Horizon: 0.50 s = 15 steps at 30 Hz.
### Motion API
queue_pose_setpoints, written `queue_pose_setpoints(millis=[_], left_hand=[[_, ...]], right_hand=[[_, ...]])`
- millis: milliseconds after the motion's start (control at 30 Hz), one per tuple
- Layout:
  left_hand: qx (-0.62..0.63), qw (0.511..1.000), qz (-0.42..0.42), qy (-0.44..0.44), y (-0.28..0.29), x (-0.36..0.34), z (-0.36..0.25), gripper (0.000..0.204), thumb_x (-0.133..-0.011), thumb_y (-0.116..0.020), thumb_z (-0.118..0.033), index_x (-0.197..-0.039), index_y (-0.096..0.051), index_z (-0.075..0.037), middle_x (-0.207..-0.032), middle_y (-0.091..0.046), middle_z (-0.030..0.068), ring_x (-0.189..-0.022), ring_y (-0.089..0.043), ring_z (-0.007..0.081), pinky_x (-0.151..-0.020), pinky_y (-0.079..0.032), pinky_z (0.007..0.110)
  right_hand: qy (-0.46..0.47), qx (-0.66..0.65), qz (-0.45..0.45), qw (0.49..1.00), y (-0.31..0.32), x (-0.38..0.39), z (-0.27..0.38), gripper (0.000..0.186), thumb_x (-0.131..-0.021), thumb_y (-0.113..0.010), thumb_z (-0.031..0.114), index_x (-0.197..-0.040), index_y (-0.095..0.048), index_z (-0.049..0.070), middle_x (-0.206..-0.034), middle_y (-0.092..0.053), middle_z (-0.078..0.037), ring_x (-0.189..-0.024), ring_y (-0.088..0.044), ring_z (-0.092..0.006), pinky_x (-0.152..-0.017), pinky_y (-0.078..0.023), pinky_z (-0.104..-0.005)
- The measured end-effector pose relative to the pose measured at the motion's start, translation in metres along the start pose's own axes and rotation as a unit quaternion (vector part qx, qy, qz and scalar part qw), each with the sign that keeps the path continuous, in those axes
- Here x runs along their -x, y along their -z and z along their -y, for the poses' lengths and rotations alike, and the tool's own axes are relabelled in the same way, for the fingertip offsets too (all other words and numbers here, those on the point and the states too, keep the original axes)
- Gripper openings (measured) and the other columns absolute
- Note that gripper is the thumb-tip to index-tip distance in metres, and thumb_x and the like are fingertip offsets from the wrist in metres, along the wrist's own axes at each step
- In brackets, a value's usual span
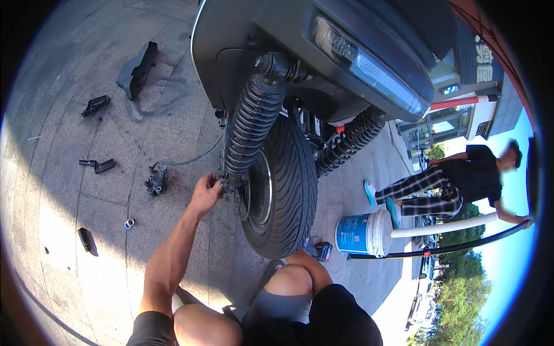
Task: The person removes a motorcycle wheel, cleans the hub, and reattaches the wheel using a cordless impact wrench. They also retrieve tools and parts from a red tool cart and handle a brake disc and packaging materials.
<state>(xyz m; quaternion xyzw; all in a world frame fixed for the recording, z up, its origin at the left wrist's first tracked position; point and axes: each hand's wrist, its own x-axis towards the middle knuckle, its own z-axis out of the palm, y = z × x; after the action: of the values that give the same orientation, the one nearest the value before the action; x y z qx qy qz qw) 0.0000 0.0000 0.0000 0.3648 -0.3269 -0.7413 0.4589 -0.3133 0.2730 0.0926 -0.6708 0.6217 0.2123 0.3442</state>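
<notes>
Beside the tyre: left hand pinches small hardware; best kept square, unforced.
Right hand: hidden; cannot tell its grip.

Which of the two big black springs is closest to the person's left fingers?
The left spring: the left fingers are beside its lower end. The right spring is farther off, across the tyre.

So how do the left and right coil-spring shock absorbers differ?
The left shock absorber looks larger; the right shock absorber looks smaller. The left hand is near the left one's lower end; no hand shows on the right one. Both are black, with coiled springs.
</notes>
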Motion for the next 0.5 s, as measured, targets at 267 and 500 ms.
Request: queue_pose_setpoints(millis=[267, 500], left_hand=[[0.041, 0.999, -0.009, -0.004, -0.001, 0.002, 0.0, 0.011, -0.093, -0.054, -0.015, -0.097, -0.054, -0.005, -0.079, -0.056, -0.0014, -0.065, -0.05, 0.0071, -0.056, -0.042, 0.024], [0.087, 0.996, 0.012, -0.002, 0.007, 0.003, 0.01, 0.025, -0.094, -0.052, -0.011, -0.118, -0.054, -0.003, -0.101, -0.062, 0.0003, -0.078, -0.054, 0.0069, -0.066, -0.047, 0.023]], right_hand=[[-0.008, -0.316, -0.113, 0.942, 0.046, -0.055, 0.044, 0.058, -0.085, -0.057, 0.018, -0.137, -0.037, 0.003, -0.143, -0.037, -0.017, -0.136, -0.029, -0.0291, -0.109, -0.026, -0.0333], [-0.074, -0.366, -0.152, 0.915, 0.061, -0.045, 0.061, 0.054, -0.088, -0.056, 0.021, -0.137, -0.04, 0.002, -0.143, -0.039, -0.017, -0.136, -0.03, -0.0274, -0.11, -0.026, -0.0335]])
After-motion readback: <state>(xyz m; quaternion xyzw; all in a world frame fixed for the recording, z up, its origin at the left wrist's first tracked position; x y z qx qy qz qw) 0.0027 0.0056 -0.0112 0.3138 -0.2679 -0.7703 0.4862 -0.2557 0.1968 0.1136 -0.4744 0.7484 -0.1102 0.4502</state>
